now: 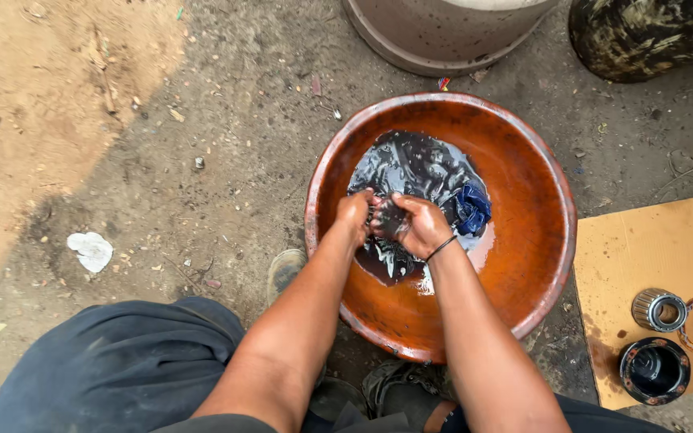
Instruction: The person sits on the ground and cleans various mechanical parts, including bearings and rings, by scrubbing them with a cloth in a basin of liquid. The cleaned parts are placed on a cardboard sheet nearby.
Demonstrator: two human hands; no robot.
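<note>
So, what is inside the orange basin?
The orange basin holds dark liquid and a blue cloth. The left hand and right hand are closed together over the liquid; whatever they grip is covered, and the bottom is hidden.

No packages, labels, signs or screens show anywhere in this view.

Head camera, near, facing straight down.

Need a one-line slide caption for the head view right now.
Left hand and right hand meet over dark liquid in an orange basin, blue rag beside them.
</note>
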